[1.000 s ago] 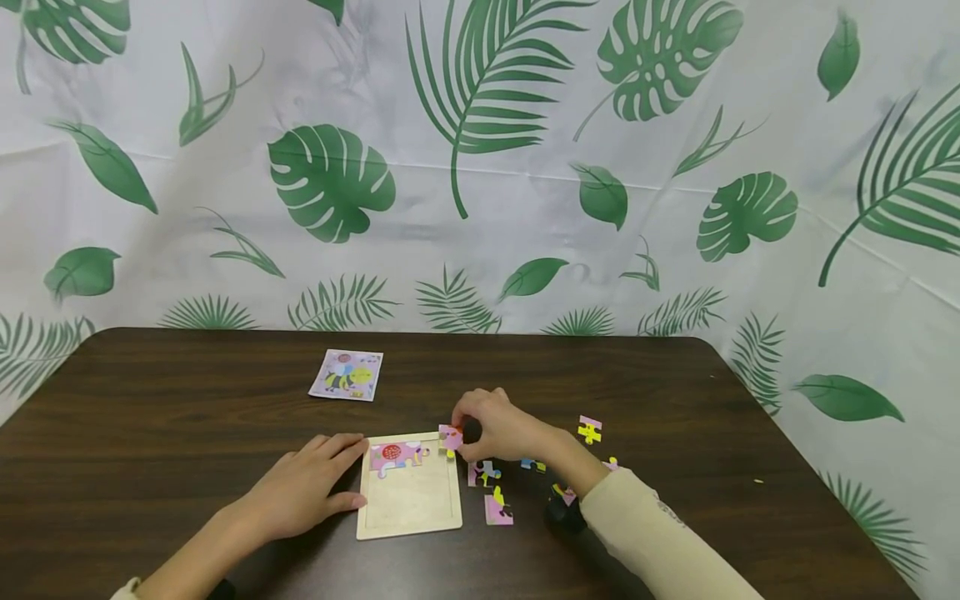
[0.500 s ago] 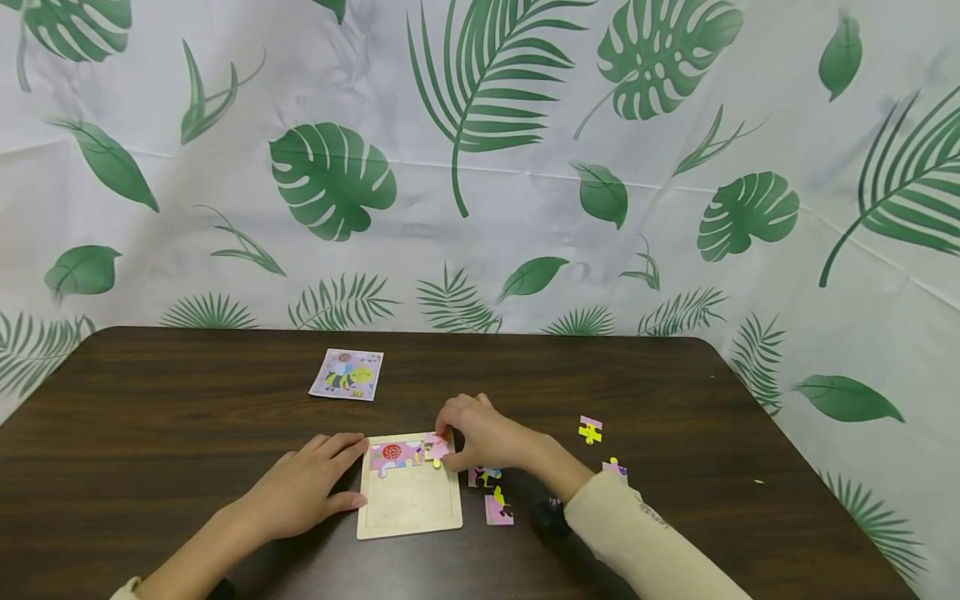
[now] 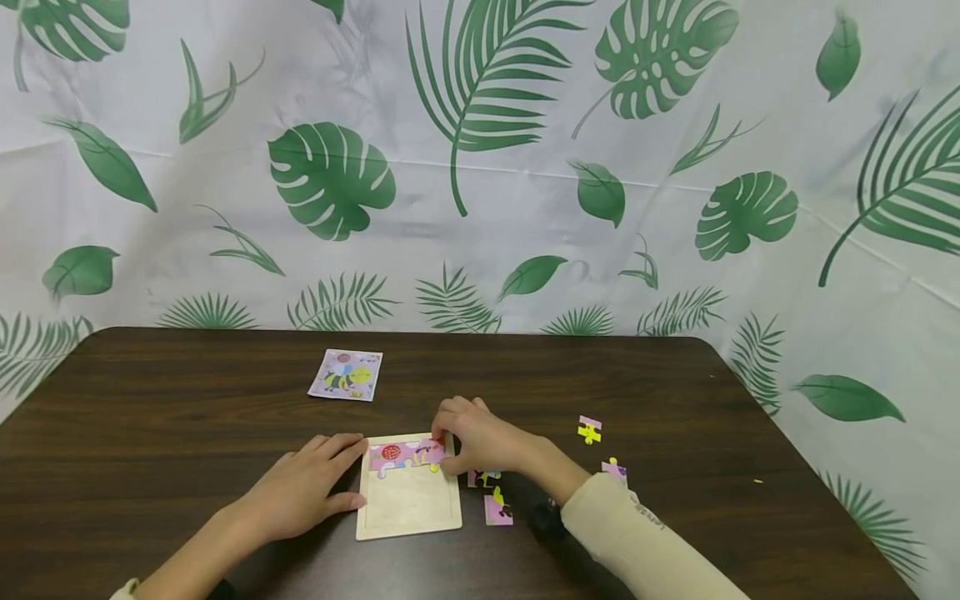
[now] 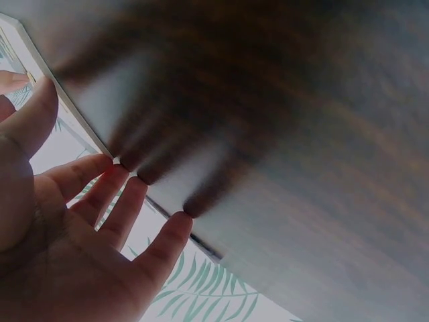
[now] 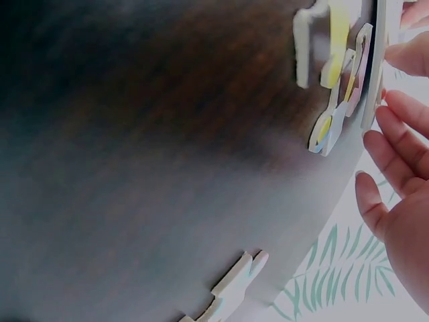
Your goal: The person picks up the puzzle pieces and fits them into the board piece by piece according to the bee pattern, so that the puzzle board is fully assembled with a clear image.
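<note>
A square wooden puzzle tray (image 3: 408,506) lies on the table, with joined pink puzzle pieces (image 3: 393,455) along its far edge. My left hand (image 3: 313,486) rests at the tray's left side, fingertips and thumb touching it. In the left wrist view, the fingers of the left hand (image 4: 94,221) are spread and fairly straight. At the far right corner, my right hand (image 3: 483,437) pinches a pink puzzle piece (image 3: 431,452) between thumb and index finger, the piece lying in the tray against its neighbour. The right hand (image 5: 405,154) hides part of that corner.
Loose pieces lie right of the tray: a pink and yellow piece (image 3: 498,507), one partly covered piece (image 3: 483,478), a yellow piece (image 3: 589,430) and a piece by the sleeve (image 3: 615,471). A bee picture card (image 3: 347,375) lies behind the tray on the dark table (image 3: 187,392).
My right hand has moved left, bringing the pink piece from the tray's right rim into the far right corner, up against the other pieces. The left hand has stayed in place.
</note>
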{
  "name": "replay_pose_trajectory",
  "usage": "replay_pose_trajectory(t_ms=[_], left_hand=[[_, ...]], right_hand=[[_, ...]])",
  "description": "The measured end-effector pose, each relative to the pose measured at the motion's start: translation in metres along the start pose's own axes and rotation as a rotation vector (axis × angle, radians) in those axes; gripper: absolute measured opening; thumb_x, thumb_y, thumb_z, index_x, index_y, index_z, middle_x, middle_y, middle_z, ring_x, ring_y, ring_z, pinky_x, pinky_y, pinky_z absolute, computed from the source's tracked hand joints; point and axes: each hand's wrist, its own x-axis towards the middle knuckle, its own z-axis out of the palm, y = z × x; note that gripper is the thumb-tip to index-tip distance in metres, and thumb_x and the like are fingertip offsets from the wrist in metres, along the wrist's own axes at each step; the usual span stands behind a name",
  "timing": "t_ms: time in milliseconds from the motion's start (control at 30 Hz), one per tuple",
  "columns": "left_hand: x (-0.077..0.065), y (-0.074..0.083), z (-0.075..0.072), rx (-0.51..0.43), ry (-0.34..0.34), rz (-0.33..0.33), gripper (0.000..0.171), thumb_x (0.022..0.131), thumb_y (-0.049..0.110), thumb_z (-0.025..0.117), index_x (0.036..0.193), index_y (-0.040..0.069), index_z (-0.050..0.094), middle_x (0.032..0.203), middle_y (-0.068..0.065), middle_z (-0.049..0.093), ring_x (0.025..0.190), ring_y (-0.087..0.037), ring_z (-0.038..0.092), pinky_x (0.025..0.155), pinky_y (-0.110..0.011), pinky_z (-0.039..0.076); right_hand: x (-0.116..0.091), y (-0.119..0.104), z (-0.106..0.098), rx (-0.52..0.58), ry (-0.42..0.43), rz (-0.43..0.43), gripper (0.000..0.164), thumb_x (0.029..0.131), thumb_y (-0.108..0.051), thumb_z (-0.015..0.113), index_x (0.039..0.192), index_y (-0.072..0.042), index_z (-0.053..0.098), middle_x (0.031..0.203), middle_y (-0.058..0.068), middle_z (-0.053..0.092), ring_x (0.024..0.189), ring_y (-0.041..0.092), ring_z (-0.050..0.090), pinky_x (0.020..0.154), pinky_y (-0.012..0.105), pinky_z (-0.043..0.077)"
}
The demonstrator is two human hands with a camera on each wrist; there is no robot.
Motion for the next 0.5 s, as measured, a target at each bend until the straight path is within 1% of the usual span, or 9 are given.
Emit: replay_pose_trajectory(t_ms=[200, 367, 500], left_hand=[[0.0002, 0.0001, -0.0007, 0.002, -0.001, 0.002, 0.065, 0.081, 0.042, 0.065, 0.130, 0.003, 0.049, 0.131, -0.011, 0.046, 0.114, -0.030, 0.044, 0.081, -0.055, 0.041], [0.0004, -0.0001, -0.0013, -0.002, -0.007, 0.003, 0.065, 0.081, 0.042, 0.065, 0.130, 0.003, 0.049, 0.131, -0.011, 0.045, 0.115, -0.030, 0.043, 0.080, -0.055, 0.041], [0.0003, -0.0005, -0.0015, -0.004, -0.008, 0.004, 0.065, 0.081, 0.042, 0.065, 0.130, 0.003, 0.049, 0.131, -0.011, 0.045, 0.115, -0.030, 0.043, 0.081, -0.055, 0.041]], right_hand=[[-0.0009, 0.0008, -0.0001, 0.023, -0.008, 0.004, 0.020, 0.077, -0.023, 0.072, 0.093, -0.014, 0.062, 0.095, -0.007, 0.050, 0.094, 0.010, 0.044, 0.077, 0.025, 0.031], [-0.0015, 0.0009, -0.0014, 0.042, -0.005, 0.000, 0.020, 0.078, -0.023, 0.072, 0.093, -0.014, 0.063, 0.095, -0.007, 0.049, 0.092, 0.009, 0.044, 0.075, 0.024, 0.031], [-0.0020, 0.0005, -0.0020, 0.069, -0.005, 0.002, 0.023, 0.078, -0.022, 0.071, 0.098, -0.014, 0.064, 0.096, -0.007, 0.050, 0.092, 0.009, 0.046, 0.075, 0.024, 0.031]])
